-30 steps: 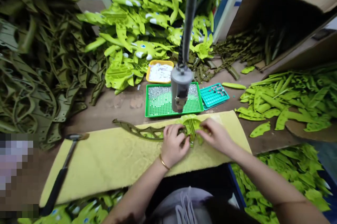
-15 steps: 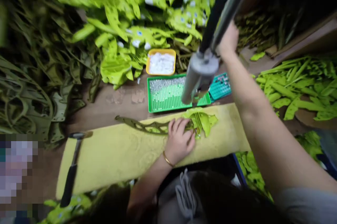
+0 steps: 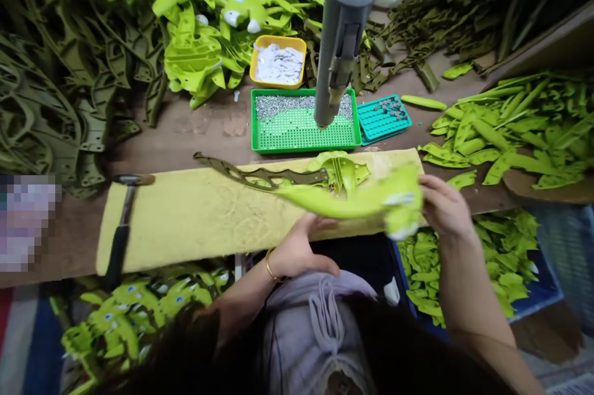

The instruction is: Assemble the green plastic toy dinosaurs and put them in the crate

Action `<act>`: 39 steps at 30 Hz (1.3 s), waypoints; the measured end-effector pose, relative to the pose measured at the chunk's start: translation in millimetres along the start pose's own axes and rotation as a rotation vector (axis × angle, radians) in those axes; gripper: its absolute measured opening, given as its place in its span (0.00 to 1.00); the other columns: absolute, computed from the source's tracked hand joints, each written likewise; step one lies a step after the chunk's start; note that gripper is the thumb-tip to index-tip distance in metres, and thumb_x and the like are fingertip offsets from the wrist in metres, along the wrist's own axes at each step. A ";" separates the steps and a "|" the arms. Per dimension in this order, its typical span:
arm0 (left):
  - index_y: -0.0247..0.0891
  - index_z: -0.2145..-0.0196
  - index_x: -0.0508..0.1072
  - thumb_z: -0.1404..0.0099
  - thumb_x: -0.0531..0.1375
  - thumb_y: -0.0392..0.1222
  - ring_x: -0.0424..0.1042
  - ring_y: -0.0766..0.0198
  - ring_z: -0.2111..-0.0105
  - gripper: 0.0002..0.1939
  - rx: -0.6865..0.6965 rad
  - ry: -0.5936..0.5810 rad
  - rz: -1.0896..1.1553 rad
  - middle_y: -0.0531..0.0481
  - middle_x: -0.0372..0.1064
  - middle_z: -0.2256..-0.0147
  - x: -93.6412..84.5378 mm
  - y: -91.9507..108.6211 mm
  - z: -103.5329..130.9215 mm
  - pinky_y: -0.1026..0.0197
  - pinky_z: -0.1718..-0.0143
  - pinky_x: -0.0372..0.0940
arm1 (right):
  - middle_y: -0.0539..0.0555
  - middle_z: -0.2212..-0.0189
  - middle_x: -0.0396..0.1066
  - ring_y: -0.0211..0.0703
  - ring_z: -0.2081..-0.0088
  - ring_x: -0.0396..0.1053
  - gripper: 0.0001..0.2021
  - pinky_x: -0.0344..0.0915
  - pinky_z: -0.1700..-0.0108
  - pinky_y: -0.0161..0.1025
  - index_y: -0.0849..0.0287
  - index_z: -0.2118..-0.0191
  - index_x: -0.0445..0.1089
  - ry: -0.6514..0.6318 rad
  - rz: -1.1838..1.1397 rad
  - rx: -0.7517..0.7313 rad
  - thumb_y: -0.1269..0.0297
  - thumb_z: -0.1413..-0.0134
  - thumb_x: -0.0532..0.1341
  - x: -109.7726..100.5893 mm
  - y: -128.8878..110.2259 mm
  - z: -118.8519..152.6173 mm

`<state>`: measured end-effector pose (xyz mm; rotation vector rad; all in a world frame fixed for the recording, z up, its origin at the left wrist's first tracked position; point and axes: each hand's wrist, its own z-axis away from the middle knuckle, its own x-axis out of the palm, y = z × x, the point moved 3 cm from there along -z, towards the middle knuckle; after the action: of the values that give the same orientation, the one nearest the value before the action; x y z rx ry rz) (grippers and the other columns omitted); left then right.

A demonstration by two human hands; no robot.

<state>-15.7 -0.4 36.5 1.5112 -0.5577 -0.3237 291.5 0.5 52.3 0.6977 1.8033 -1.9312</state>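
Observation:
My right hand (image 3: 448,208) grips the head end of a lime-green plastic toy half-shell (image 3: 352,202), blurred by motion, with white patches. Its long tapering end reaches left above the yellow mat (image 3: 185,221). Just below that end is my left hand (image 3: 301,249), thumb and fingers spread, holding nothing; its fingertips are partly blurred. On the mat, behind the held shell, an olive-brown curved openwork plastic strip (image 3: 260,177) lies with its right end over another lime-green shell part (image 3: 344,169) that shows its ribbed inside.
A grey electric screwdriver (image 3: 341,42) hangs over a green tray (image 3: 278,135) of small screws. Beside it are a teal tray (image 3: 383,122) and a yellow tub (image 3: 278,64) of white pieces. A hammer (image 3: 123,228) lies at left. Lime-green parts (image 3: 501,135) are heaped at right.
My right hand has come back from the far pile with a lime-green half-shell. My left hand has let go of the olive-brown strip and moved toward my body. The screwdriver has swung upright.

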 end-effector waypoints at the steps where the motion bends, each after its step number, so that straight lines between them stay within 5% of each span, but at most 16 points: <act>1: 0.42 0.43 0.67 0.55 0.70 0.61 0.70 0.44 0.47 0.44 -0.069 0.060 0.187 0.36 0.68 0.46 3.5 -0.5 1.0 0.44 0.49 0.70 | 0.53 0.68 0.75 0.41 0.75 0.71 0.17 0.67 0.77 0.40 0.51 0.53 0.71 -0.051 -0.060 0.065 0.50 0.41 0.54 16.2 -9.5 3.2; 5: 0.36 0.59 0.76 0.42 0.64 0.59 0.77 0.50 0.59 0.24 -0.230 0.530 0.545 0.41 0.77 0.61 -6.7 -2.4 3.3 0.44 0.54 0.73 | 0.60 0.52 0.72 0.50 0.52 0.72 0.23 0.72 0.53 0.50 0.57 0.46 0.63 -0.182 0.037 -0.169 0.50 0.44 0.58 53.8 -53.9 -3.7; 8: 0.34 0.62 0.76 0.44 0.66 0.56 0.78 0.51 0.63 0.22 -0.204 0.677 0.565 0.42 0.78 0.64 -22.6 1.2 3.6 0.45 0.55 0.73 | 0.66 0.43 0.62 0.59 0.42 0.62 0.37 0.62 0.42 0.59 0.59 0.39 0.54 -0.217 0.237 -0.461 0.49 0.51 0.64 66.9 -75.3 -12.2; 12: 0.33 0.61 0.75 0.44 0.66 0.58 0.79 0.51 0.62 0.24 -0.144 0.706 0.554 0.41 0.78 0.63 -32.1 6.7 4.2 0.49 0.56 0.74 | 0.65 0.43 0.60 0.60 0.41 0.60 0.41 0.59 0.40 0.60 0.57 0.36 0.47 -0.105 0.298 -0.634 0.51 0.52 0.63 78.6 -88.6 -20.5; 18: 0.38 0.58 0.70 0.45 0.68 0.52 0.78 0.54 0.60 0.21 -0.166 0.693 0.570 0.45 0.76 0.59 -35.4 1.4 11.1 0.52 0.54 0.73 | 0.62 0.44 0.61 0.59 0.44 0.61 0.36 0.61 0.43 0.59 0.54 0.36 0.52 -0.228 0.322 -0.568 0.58 0.51 0.61 92.7 -83.2 -35.1; 22: 0.39 0.59 0.67 0.51 0.72 0.40 0.78 0.57 0.63 0.24 -0.197 0.887 0.438 0.49 0.75 0.64 -59.1 -12.7 28.8 0.54 0.53 0.71 | 0.61 0.42 0.61 0.60 0.43 0.60 0.34 0.58 0.42 0.62 0.51 0.36 0.55 -0.091 0.336 -0.566 0.61 0.51 0.59 88.5 -65.4 -46.2; 25: 0.39 0.59 0.65 0.50 0.70 0.39 0.78 0.58 0.65 0.23 -0.233 0.975 0.401 0.48 0.74 0.65 -72.0 -20.5 39.4 0.50 0.50 0.70 | 0.60 0.42 0.60 0.60 0.43 0.61 0.34 0.59 0.41 0.62 0.50 0.36 0.56 -0.108 0.360 -0.572 0.61 0.51 0.59 91.6 -54.8 -48.3; 39: 0.37 0.59 0.64 0.49 0.69 0.39 0.78 0.58 0.63 0.22 -0.277 0.986 0.412 0.45 0.75 0.64 -72.5 -17.6 40.8 0.45 0.47 0.66 | 0.62 0.46 0.62 0.60 0.45 0.62 0.34 0.62 0.44 0.61 0.52 0.36 0.55 -0.069 0.399 -0.627 0.63 0.52 0.60 102.5 -47.3 -43.8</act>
<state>-95.6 2.7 7.3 1.0735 -0.0115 0.6260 185.4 52.4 25.8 0.6847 1.8982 -1.0399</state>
